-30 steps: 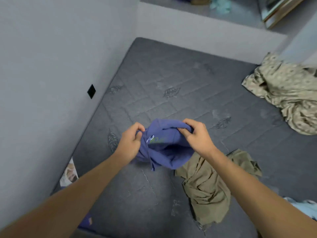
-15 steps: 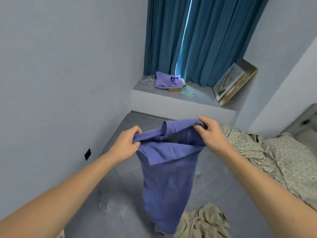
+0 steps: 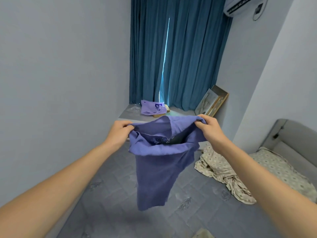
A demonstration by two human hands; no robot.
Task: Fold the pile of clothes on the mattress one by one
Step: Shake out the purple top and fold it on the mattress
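Observation:
A purple-blue shirt (image 3: 157,176) hangs in the air above the grey mattress (image 3: 109,203). My left hand (image 3: 118,133) grips its top edge on the left, and my right hand (image 3: 210,129) grips the top edge on the right. The cloth droops open between them, showing a pale print inside, and its lower part dangles clear of the mattress. A beige patterned garment (image 3: 221,170) lies crumpled on the mattress to the right. A scrap of olive cloth (image 3: 204,234) shows at the bottom edge.
A wall stands close on the left. Beyond the mattress a ledge (image 3: 130,114) carries a purple bag (image 3: 152,108) and a leaning picture frame (image 3: 211,103) before blue curtains (image 3: 178,54). A grey headboard (image 3: 291,134) and a patterned pillow (image 3: 277,167) are at the right.
Both hands lifted the purple-blue shirt off the mattress and spread apart, so it now hangs free. My view tilted upward, and the olive garment dropped almost out of sight.

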